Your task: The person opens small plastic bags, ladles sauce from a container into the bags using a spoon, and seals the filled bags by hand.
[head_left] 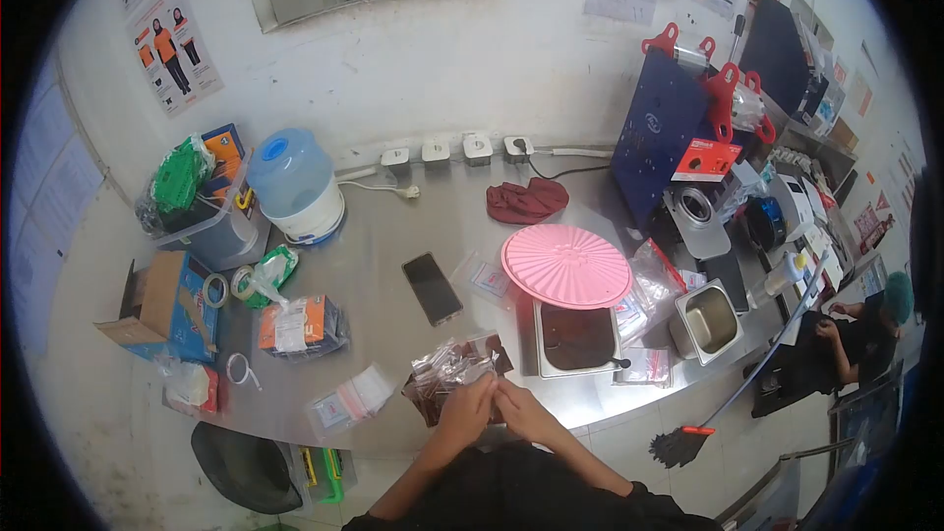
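At the front edge of the steel table, my left hand point(469, 411) and my right hand point(523, 408) are close together, fingers pinched at the right side of a crumpled, shiny brown-and-silver wrapper point(440, 371). Their fingertips nearly meet, and whatever small piece is between them is too small to make out. A black phone point(432, 288) lies behind the wrapper. To the right, a pink ribbed lid point(567, 266) partly covers a steel container point(577, 370) with dark contents. Clear plastic packets point(352, 400) lie to the left.
A blue-white water dispenser point(296, 187), a blue cardboard box point(177, 308) and an orange package point(298, 324) are on the left. Right are a steel pan point(709, 321), a dark blue machine point(654, 133) and a mop point(680, 445). Another person point(848, 339) sits at far right.
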Demonstrator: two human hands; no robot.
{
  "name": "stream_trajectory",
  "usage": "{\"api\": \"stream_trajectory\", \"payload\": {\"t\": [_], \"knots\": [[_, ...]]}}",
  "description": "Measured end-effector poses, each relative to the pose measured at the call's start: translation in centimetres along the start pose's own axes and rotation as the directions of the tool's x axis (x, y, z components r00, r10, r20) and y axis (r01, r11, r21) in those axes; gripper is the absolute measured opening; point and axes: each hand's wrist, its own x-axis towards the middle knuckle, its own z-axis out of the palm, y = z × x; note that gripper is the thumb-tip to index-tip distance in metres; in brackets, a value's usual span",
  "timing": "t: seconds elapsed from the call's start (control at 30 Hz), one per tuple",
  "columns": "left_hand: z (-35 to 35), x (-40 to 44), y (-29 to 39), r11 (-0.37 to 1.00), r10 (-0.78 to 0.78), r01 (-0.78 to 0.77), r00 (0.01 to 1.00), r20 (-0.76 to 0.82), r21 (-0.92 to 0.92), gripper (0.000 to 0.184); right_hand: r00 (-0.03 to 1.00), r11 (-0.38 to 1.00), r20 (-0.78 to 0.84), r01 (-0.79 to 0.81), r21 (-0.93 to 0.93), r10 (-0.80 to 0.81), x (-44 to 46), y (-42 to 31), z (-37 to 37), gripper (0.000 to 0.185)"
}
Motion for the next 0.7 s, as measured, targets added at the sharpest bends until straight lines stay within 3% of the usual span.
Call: {"api": "stream_trajectory", "payload": {"t": [0.03, 0.07, 0.13, 0.17, 0.23, 0.37, 0.4, 0.53, 0.6, 0.63, 0.67, 0.7], "knots": [[0.5, -0.1, -0.1, 0.990, 0.056, -0.048, 0.997, -0.058, 0.136, 0.026, 1.000, 1.000, -0.002, -0.004, 0.004, 0.004, -0.1, -0.3, 0.2, 0.027], [0.8, -0.2, 0.0, 0.989, 0.056, -0.049, 0.997, -0.053, 0.137, 0.026, 1.000, 0.995, -0.017, 0.021, -0.097, -0.023, -0.1, -0.7, 0.3, 0.029], [1.2, -0.1, 0.5, 0.995, -0.038, 0.027, 0.992, -0.120, -0.092, 0.026, 0.998, 0.979, -0.032, 0.045, -0.197, -0.053, 0.0, -1.3, 0.1, 0.031], [1.4, 0.2, 0.5, 0.996, -0.037, 0.027, 0.992, -0.118, -0.089, 0.026, 0.990, 0.980, -0.075, 0.102, -0.169, -0.116, 0.1, -1.5, 0.1, 0.030], [1.8, 0.5, 0.3, 0.962, 0.010, -0.066, 0.979, -0.204, -0.266, 0.025, 0.977, 0.978, -0.122, 0.155, -0.140, -0.173, 0.2, -2.0, -0.1, 0.029], [2.2, 1.0, 0.4, 0.936, 0.015, -0.092, 0.975, -0.222, -0.339, 0.023, 0.973, 0.993, -0.204, 0.100, -0.056, -0.110, 0.3, -1.5, -0.7, 0.031], [2.0, 1.1, 0.7, 0.943, 0.021, -0.081, 0.982, -0.187, -0.322, 0.022, 0.960, 0.994, -0.259, 0.109, -0.020, -0.111, 0.2, -1.3, -0.7, 0.031], [0.4, 1.8, 2.4, 0.966, 0.106, -0.126, 0.989, -0.102, -0.228, 0.019, 0.975, 0.998, -0.216, 0.044, -0.053, -0.054, 0.3, -2.7, -1.2, 0.027], [0.5, 2.1, 2.9, 0.983, 0.095, -0.116, 0.985, -0.145, -0.142, 0.018, 0.964, 0.967, -0.251, 0.023, -0.252, -0.088, 0.2, -3.5, -1.8, 0.021], [0.8, 2.1, 3.2, 0.993, 0.093, -0.106, 0.978, -0.188, -0.058, 0.019, 0.963, 0.970, -0.263, -0.007, -0.241, -0.059, 0.0, -3.4, -2.1, 0.021], [0.4, 2.2, 3.4, 0.993, 0.112, -0.103, 0.982, -0.152, 0.064, 0.014, 0.955, 0.947, -0.283, -0.007, -0.320, -0.088, -0.1, -3.3, -2.5, 0.017], [0.0, 2.1, 3.5, 0.994, 0.100, -0.094, 0.988, -0.118, 0.056, 0.014, 0.946, 0.917, -0.300, -0.011, -0.399, -0.120, -0.1, -3.2, -3.1, 0.014]]}}
